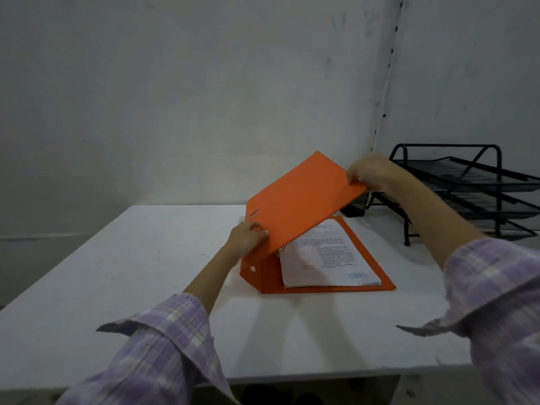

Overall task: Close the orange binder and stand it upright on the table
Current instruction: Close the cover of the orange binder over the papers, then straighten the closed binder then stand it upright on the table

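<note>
Both hands (248, 236) (369, 171) pinch orange binder (298, 200) cover, half-open.

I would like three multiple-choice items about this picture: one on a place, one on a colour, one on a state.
1. Where is the black tray rack?
A. right of the binder
B. left of the binder
C. on the binder

2. What colour is the binder?
A. blue
B. orange
C. green

3. How is the binder's cover?
A. shut flat
B. torn off
C. half raised

Answers:
1. A, it stands by the right wall.
2. B, cover and base are orange.
3. C, the left hand and right hand hold it above the papers.
</note>
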